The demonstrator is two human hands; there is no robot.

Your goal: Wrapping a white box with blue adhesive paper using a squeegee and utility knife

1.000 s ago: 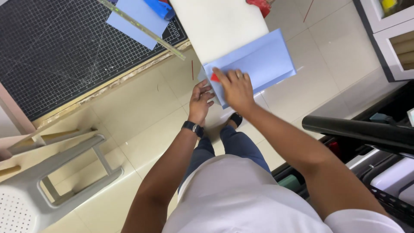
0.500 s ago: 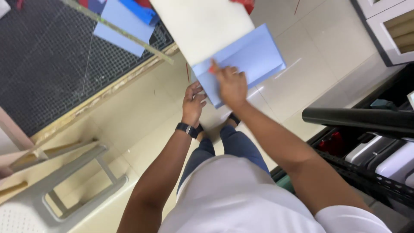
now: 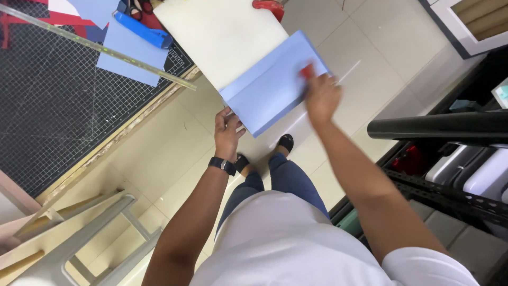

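A light blue folded sheet (image 3: 270, 87) lies over the near end of a cream board (image 3: 222, 34) that sticks out past the table edge. My left hand (image 3: 227, 132) grips the sheet's near left corner from below. My right hand (image 3: 321, 95) presses a small red tool (image 3: 306, 71) against the sheet's right end; the hand is motion-blurred.
A black gridded cutting mat (image 3: 63, 100) covers the table at left, with a long clear ruler (image 3: 100, 47), blue paper pieces (image 3: 129, 50) and a blue tool (image 3: 143, 30) on it. A pale stool (image 3: 79, 233) stands lower left. Dark shelving with bins (image 3: 455, 175) and a black roll (image 3: 439, 126) stand at right.
My right hand has slid the red tool along the blue sheet from its left end to its right end. My left hand has stayed at the near corner.
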